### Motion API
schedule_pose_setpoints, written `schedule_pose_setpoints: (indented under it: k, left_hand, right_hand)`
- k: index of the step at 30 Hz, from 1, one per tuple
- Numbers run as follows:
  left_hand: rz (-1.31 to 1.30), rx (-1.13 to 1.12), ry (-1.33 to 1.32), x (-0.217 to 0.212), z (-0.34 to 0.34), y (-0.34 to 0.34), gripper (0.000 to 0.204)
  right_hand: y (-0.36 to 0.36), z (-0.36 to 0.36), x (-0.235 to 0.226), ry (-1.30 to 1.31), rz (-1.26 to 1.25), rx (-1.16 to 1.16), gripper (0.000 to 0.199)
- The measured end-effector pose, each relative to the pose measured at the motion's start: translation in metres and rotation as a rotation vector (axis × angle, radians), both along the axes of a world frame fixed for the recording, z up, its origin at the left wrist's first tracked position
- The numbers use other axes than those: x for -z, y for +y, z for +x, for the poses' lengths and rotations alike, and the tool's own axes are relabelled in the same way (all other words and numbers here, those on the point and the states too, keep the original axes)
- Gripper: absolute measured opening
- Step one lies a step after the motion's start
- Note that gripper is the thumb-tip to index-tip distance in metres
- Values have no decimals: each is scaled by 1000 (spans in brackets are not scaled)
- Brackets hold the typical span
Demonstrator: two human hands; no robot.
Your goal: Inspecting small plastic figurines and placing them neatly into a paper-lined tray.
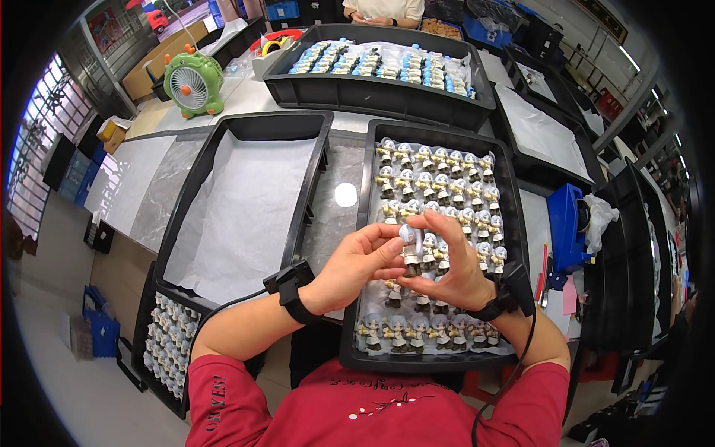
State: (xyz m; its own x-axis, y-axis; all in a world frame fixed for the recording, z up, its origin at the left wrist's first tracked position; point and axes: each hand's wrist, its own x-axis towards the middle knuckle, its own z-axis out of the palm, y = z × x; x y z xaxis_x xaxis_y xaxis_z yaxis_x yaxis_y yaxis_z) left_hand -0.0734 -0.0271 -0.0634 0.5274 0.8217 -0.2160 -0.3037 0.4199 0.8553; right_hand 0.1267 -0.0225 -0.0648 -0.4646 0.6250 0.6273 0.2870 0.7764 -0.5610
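Both my hands meet over a black tray (363, 223) filled with several rows of small grey-haired figurines (439, 167). My left hand (357, 264) and my right hand (450, 261) together pinch one figurine (410, 246), fingers closed around its pale head and dark body. It is held upright just above the tray's middle rows. Each wrist wears a black band with a cable running down toward my red sleeves. More figurines (417, 331) stand in the row nearest me, below my hands.
A black tray (195, 179) lined with white paper lies to the left. Another tray of figurines (167, 343) sits low at my left. A far tray (357, 89) holds blue-white figures. A green fan (194, 80) stands back left. A blue bin (564, 223) is right. Another person sits opposite.
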Motion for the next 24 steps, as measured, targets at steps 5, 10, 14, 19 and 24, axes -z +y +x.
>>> schedule_pose_setpoints:
  k: [5, 10, 14, 19, 24]
  left_hand:
    - [-36, 117, -64, -3, -2, 3, 37]
    - [-28, 191, -179, -9, -1, 6, 44]
    - [-66, 204, -230, -9, -2, 5, 47]
    - [-107, 247, -282, -8, -5, 6, 45]
    - [-136, 230, -300, -9, -3, 6, 44]
  right_hand:
    - [-1, -5, -5, -38, 85, -51, 91]
    - [-4, -5, -3, 43, -114, -4, 94]
    - [-7, -4, -6, 15, -149, 10, 96]
    - [-8, -4, -4, 90, -312, -8, 94]
    - [-7, -3, 0, 111, -400, -29, 87]
